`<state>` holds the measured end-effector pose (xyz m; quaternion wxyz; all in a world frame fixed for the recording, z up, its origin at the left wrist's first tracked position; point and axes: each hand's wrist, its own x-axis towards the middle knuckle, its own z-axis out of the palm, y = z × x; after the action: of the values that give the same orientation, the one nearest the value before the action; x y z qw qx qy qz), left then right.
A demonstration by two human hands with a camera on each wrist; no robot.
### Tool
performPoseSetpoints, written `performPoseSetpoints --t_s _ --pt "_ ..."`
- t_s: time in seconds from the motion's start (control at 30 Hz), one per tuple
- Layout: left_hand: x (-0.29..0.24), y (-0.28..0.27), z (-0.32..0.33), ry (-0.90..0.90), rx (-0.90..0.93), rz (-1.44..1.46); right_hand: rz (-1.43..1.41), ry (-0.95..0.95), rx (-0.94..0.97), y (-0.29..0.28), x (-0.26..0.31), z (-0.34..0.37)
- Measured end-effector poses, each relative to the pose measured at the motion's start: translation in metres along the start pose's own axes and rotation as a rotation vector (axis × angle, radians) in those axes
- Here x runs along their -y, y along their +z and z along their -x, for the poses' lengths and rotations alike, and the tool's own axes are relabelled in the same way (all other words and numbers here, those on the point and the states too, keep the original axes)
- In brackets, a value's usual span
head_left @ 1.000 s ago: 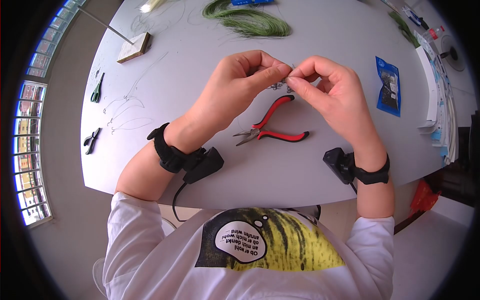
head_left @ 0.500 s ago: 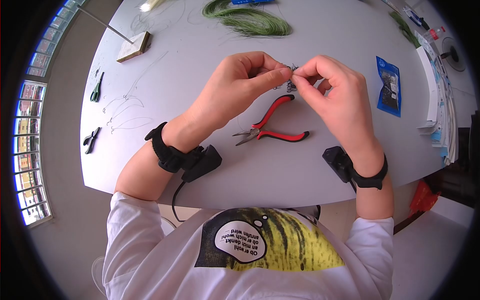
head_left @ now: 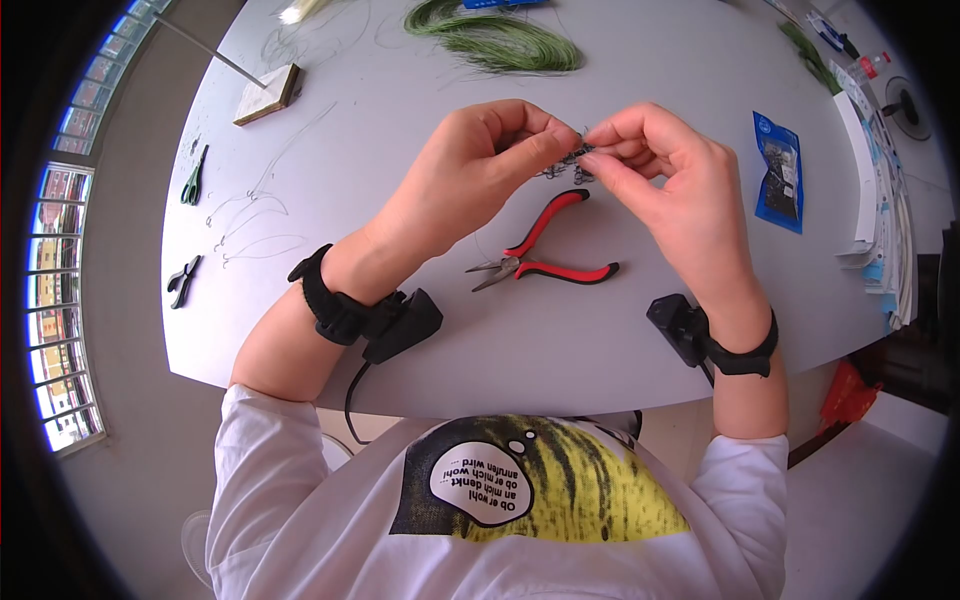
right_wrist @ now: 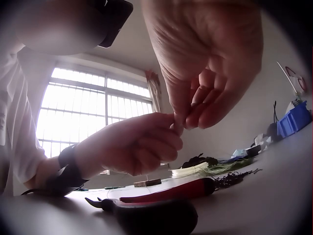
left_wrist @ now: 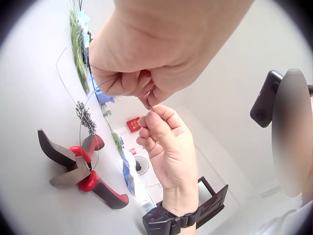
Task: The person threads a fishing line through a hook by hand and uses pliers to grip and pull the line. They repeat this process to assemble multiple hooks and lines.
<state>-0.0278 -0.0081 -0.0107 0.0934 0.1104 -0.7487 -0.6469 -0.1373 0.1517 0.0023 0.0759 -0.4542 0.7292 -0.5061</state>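
Observation:
My left hand (head_left: 475, 170) pinches a thin line (left_wrist: 80, 122) between thumb and forefinger; the line loops down from the hand in the left wrist view. My right hand (head_left: 680, 180) meets it fingertip to fingertip, its thumb and forefinger pinching at the same spot, where only a tiny bit of line shows. Behind the fingertips, a small heap of dark metal hooks (left_wrist: 87, 117) lies on the table, partly hidden in the head view. Nearer the body, red-and-black pliers (head_left: 513, 262) lie with handles spread.
Green strands (head_left: 500, 45) lie at the back, and a blue packet (head_left: 777, 172) on the right. Several lines with hooks (head_left: 225, 240) are spread at left, near green-handled scissors (head_left: 195, 177), a black clip-like tool (head_left: 183, 281) and a wooden block with a rod (head_left: 268, 95). Papers (head_left: 875, 190) line the right edge.
The right hand has shifted slightly right, and its thumb and forefinger look a little more spread in the head view. The left hand stays almost in place; the pliers have not moved.

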Motion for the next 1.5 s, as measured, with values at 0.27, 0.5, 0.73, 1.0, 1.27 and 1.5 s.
performPoseSetpoints --t_s 0.27,0.5,0.73,1.0,1.27,1.5 --pt "-0.0002 0.0010 0.0001 -0.031 -0.010 0.008 0.069 -0.117 -0.032 0.0008 -0.0037 0.0006" --pt "-0.0083 0.0007 0.0023 -0.145 0.004 0.080 0.081 -0.178 -0.051 0.0008 -0.0048 -0.0003" --pt "-0.0050 0.0002 0.0020 -0.160 0.021 0.124 0.068 -0.171 -0.047 0.0002 -0.0056 0.0001" --pt "-0.0055 -0.0026 0.0016 -0.124 0.029 0.075 0.107 -0.159 -0.052 0.0017 -0.0045 0.0010" --pt "-0.0059 -0.0016 0.0012 -0.117 0.020 0.070 0.121 -0.177 -0.048 -0.0004 -0.0022 0.0010" --pt "-0.0048 -0.0034 0.0003 -0.088 0.042 0.064 0.154 -0.222 -0.028 -0.0022 -0.0004 0.0009"
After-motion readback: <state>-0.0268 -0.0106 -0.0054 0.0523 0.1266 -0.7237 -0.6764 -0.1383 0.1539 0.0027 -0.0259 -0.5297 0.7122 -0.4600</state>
